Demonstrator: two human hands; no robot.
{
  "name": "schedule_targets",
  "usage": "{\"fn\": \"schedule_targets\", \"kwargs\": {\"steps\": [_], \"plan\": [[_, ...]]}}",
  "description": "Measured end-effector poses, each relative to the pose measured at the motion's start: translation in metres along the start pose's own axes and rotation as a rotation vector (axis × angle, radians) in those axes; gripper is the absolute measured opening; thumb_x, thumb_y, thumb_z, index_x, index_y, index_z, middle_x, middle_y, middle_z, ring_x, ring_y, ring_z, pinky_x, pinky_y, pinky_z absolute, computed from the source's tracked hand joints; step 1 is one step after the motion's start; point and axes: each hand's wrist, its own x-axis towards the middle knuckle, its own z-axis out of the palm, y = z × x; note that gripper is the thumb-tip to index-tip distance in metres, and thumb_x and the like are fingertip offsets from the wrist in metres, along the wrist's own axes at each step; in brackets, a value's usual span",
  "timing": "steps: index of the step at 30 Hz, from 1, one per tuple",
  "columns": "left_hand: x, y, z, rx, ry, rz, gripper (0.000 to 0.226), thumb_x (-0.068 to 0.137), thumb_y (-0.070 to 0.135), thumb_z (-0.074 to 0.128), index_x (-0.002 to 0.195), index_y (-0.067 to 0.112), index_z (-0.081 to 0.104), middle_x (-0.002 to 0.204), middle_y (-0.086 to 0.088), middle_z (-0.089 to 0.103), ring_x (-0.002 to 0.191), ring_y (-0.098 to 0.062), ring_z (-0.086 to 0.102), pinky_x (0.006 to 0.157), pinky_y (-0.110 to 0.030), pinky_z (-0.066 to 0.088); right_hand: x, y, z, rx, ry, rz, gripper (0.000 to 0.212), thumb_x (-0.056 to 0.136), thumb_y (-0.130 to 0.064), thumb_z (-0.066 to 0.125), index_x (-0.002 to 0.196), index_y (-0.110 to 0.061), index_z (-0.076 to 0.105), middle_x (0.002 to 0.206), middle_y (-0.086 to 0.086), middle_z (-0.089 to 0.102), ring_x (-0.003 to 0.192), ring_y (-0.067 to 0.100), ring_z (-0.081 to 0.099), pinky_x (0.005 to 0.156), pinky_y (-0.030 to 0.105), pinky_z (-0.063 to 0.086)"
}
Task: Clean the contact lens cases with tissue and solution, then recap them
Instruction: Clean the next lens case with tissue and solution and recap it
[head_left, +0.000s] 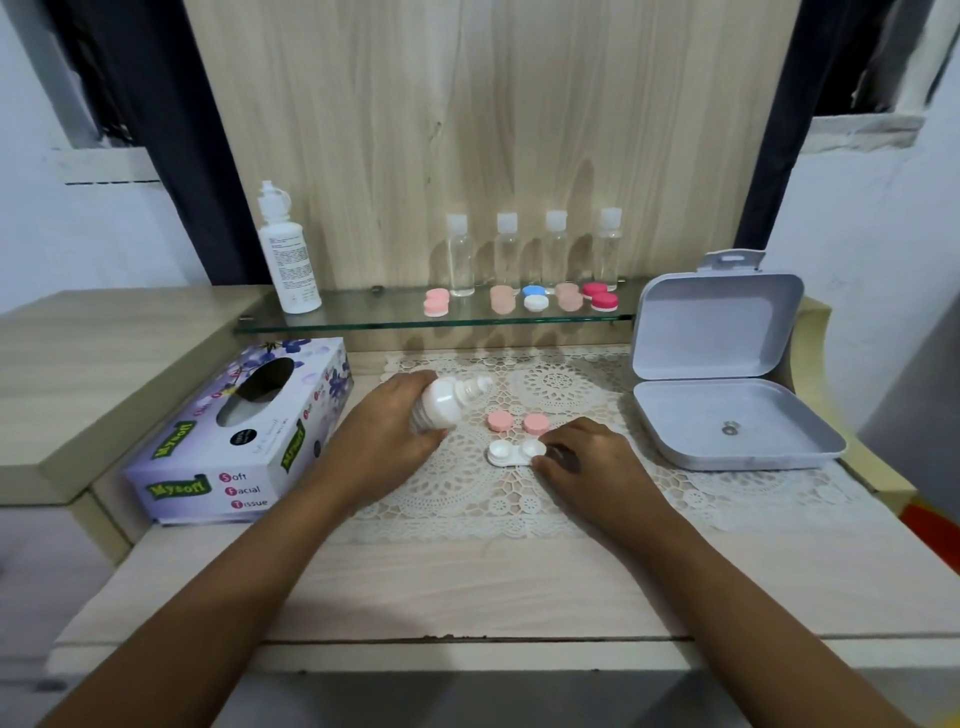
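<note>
While the uncapped white lens case (511, 453) lies on the lace mat (467, 493) at mid-desk, the person's right hand (592, 462) pinches its right end with curled fingertips. The left hand (387, 431) is wrapped around a small white solution bottle (441, 405), tilted with its nozzle pointing right. Two pink caps (500, 421) sit just behind the case; a tissue box (234, 441) stands to the left, an open grey box (727, 431) to the right, and a tall white bottle (288, 254), four clear bottles (460, 260) and several capped cases (535, 301) line the glass shelf (363, 319) behind.
</note>
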Motion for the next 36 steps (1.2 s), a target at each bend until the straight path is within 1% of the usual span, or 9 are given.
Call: {"fn": "schedule_targets", "kwargs": {"steps": [2,4,7,11,18,22,27,32,36], "plan": [[-0.002,-0.006,-0.003,0.117,-0.051,0.086,0.055,0.080,0.040,0.070,0.126,0.017,0.051,0.114,0.002,0.057,0.098,-0.015,0.053,0.079,-0.031,0.046,0.000,0.000,0.000,0.009,-0.001,0.000,0.018,0.083,-0.020,0.062,0.089,-0.003,0.067,0.090,0.006,0.062,0.087,0.020,0.054,0.076,0.031,0.043],[-0.002,-0.010,-0.004,0.225,-0.067,0.163,0.056,0.080,0.043,0.068,0.126,0.015,0.052,0.115,-0.002,0.059,0.098,-0.021,0.055,0.079,-0.038,0.049,0.000,-0.001,-0.001,0.028,-0.005,-0.002,0.017,0.084,-0.019,0.062,0.095,-0.008,0.069,0.093,0.005,0.061,0.089,0.018,0.053,0.076,0.026,0.040],[-0.002,-0.012,-0.005,0.349,-0.080,0.255,0.053,0.078,0.036,0.072,0.123,0.012,0.056,0.111,-0.005,0.062,0.095,-0.025,0.057,0.079,-0.038,0.049,0.000,-0.002,-0.002,0.031,-0.010,-0.001,0.017,0.084,-0.019,0.061,0.095,-0.008,0.068,0.094,0.005,0.061,0.090,0.019,0.053,0.076,0.027,0.040],[0.000,-0.010,-0.006,0.475,-0.094,0.358,0.056,0.068,0.025,0.083,0.116,0.009,0.060,0.106,-0.008,0.066,0.092,-0.028,0.061,0.078,-0.037,0.050,0.000,-0.001,-0.002,0.021,-0.016,0.002,0.017,0.084,-0.019,0.061,0.092,-0.006,0.068,0.093,0.007,0.061,0.089,0.020,0.053,0.077,0.030,0.042],[0.002,-0.005,-0.008,0.548,-0.074,0.447,0.059,0.057,0.016,0.088,0.110,0.005,0.064,0.099,-0.011,0.068,0.085,-0.029,0.065,0.073,-0.035,0.053,0.001,-0.001,-0.002,0.027,-0.009,-0.001,0.017,0.083,-0.019,0.062,0.094,-0.008,0.069,0.093,0.006,0.062,0.088,0.019,0.053,0.074,0.026,0.039],[0.001,-0.004,-0.009,0.533,-0.056,0.469,0.056,0.058,0.011,0.087,0.108,0.003,0.065,0.098,-0.014,0.069,0.085,-0.030,0.065,0.074,-0.037,0.053,0.001,-0.001,-0.002,0.016,-0.020,-0.006,0.017,0.083,-0.019,0.062,0.093,-0.007,0.069,0.093,0.007,0.062,0.089,0.020,0.054,0.075,0.029,0.041],[0.002,-0.003,-0.011,0.536,-0.034,0.518,0.053,0.057,0.009,0.085,0.106,0.002,0.066,0.097,-0.015,0.069,0.085,-0.032,0.065,0.075,-0.041,0.053,0.001,-0.001,-0.002,0.008,-0.020,-0.011,0.017,0.084,-0.019,0.062,0.094,-0.008,0.069,0.094,0.006,0.063,0.089,0.020,0.054,0.074,0.027,0.039],[0.003,-0.004,-0.011,0.537,-0.018,0.548,0.051,0.057,0.006,0.084,0.105,0.003,0.066,0.096,-0.015,0.069,0.084,-0.032,0.065,0.074,-0.041,0.053,0.001,-0.002,-0.003,-0.002,-0.031,-0.010,0.018,0.084,-0.020,0.062,0.097,-0.010,0.069,0.096,0.005,0.062,0.090,0.018,0.053,0.073,0.024,0.035],[0.004,-0.003,-0.012,0.529,-0.007,0.557,0.050,0.058,0.007,0.084,0.104,0.004,0.066,0.095,-0.014,0.069,0.082,-0.031,0.065,0.073,-0.040,0.053,0.002,0.000,-0.002,0.003,-0.042,0.000,0.016,0.084,-0.020,0.062,0.095,-0.010,0.069,0.095,0.006,0.062,0.090,0.019,0.054,0.074,0.025,0.037]]}}
